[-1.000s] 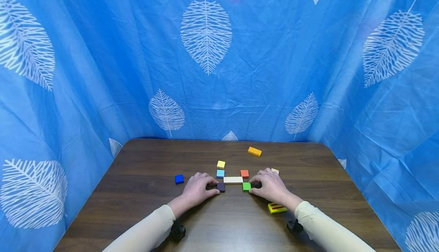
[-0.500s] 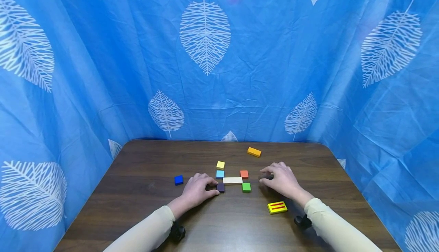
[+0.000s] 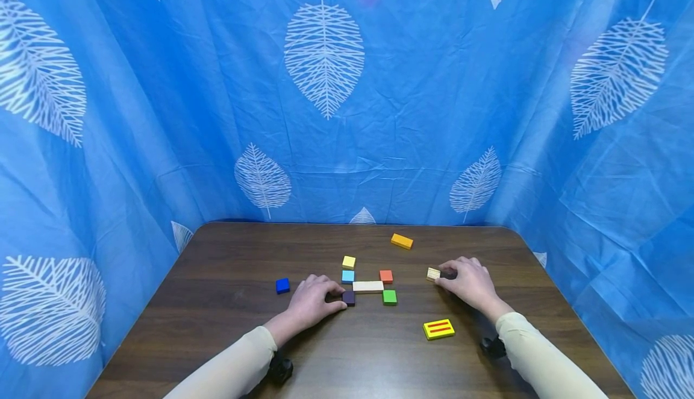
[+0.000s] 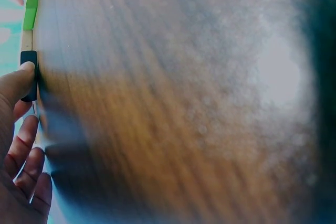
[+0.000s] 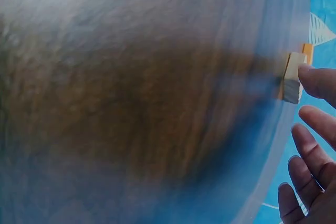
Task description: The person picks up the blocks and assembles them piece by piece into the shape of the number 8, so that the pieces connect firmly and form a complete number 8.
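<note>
My left hand (image 3: 314,299) holds a dark purple block (image 3: 349,298) between thumb and fingers; in the left wrist view its thumb lies against that dark block (image 4: 29,80). This block stands at the left end of a cream bar (image 3: 368,287), with a green block (image 3: 390,298) at the right end. A light-blue block (image 3: 348,276) and a red block (image 3: 386,276) sit just behind. Farther right, my right hand (image 3: 470,281) pinches a small pale wooden block (image 3: 433,274) on the table. In the right wrist view the thumb touches the wooden block (image 5: 294,77).
Behind the light-blue block sits a pale yellow block (image 3: 349,262). A blue block (image 3: 283,285) is at the left, an orange block (image 3: 402,241) near the back edge. A yellow block with red stripes (image 3: 438,329) lies front right on the brown table (image 3: 228,260).
My right hand has let go of the green block, moved right and taken hold of the pale wooden block. The left hand stays on the dark block.
</note>
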Available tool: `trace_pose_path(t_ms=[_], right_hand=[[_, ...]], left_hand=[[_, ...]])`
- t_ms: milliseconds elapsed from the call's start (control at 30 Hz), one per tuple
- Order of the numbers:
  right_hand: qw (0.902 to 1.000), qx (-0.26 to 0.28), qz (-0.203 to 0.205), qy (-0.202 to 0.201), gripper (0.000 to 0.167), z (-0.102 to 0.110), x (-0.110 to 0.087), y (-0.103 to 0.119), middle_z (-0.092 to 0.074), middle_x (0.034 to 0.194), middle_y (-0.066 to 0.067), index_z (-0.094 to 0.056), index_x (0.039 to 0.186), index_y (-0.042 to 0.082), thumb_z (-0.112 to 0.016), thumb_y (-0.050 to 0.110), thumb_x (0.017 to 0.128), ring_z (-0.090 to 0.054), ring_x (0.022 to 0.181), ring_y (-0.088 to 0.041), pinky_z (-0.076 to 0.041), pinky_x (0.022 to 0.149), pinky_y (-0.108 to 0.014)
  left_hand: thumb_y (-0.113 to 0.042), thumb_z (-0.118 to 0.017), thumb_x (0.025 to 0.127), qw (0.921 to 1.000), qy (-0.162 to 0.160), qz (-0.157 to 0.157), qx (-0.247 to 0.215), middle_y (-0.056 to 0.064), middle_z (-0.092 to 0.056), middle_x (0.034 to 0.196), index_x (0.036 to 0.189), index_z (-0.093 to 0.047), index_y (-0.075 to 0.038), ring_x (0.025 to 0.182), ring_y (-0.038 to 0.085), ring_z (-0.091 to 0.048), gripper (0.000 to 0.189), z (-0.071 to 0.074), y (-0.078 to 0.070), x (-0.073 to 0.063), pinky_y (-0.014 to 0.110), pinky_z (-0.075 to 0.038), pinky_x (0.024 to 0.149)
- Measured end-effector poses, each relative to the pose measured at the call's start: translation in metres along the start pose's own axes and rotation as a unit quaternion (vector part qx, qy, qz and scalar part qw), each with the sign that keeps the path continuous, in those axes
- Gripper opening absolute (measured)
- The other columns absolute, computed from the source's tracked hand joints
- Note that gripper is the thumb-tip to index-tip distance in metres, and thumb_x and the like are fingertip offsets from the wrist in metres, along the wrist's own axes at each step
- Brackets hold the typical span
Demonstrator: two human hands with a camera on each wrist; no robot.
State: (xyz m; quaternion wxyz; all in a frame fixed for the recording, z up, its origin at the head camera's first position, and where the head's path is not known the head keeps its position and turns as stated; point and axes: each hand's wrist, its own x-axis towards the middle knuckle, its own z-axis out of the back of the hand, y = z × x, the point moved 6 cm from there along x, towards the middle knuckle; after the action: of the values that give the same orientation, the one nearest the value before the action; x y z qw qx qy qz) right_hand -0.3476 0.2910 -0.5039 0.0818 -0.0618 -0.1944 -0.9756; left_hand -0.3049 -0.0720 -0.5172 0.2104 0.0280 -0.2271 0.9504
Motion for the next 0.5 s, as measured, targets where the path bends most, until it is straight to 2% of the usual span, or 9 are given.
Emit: trace_pose_path(t_ms=[500], right_hand=[[1.0, -0.008, -0.003, 0.005, 0.035, -0.0032, 0.0001, -0.0007, -0.069, 0.104, -0.008, -0.078, 0.109, 0.01, -0.082, 0.035, 0.086, -0.054, 0.096, -0.031, -0.041, 0.083, -0.054]], left_hand=[[-0.041, -0.081, 0.088, 1.0, 0.001, 0.001, -0.001, -0.009, -0.065, 0.097, 0.108, -0.078, -0.022, 0.097, 0.017, -0.054, 0.028, 0.0001, -0.001, -0.0007, 0.041, -0.044, 0.084]])
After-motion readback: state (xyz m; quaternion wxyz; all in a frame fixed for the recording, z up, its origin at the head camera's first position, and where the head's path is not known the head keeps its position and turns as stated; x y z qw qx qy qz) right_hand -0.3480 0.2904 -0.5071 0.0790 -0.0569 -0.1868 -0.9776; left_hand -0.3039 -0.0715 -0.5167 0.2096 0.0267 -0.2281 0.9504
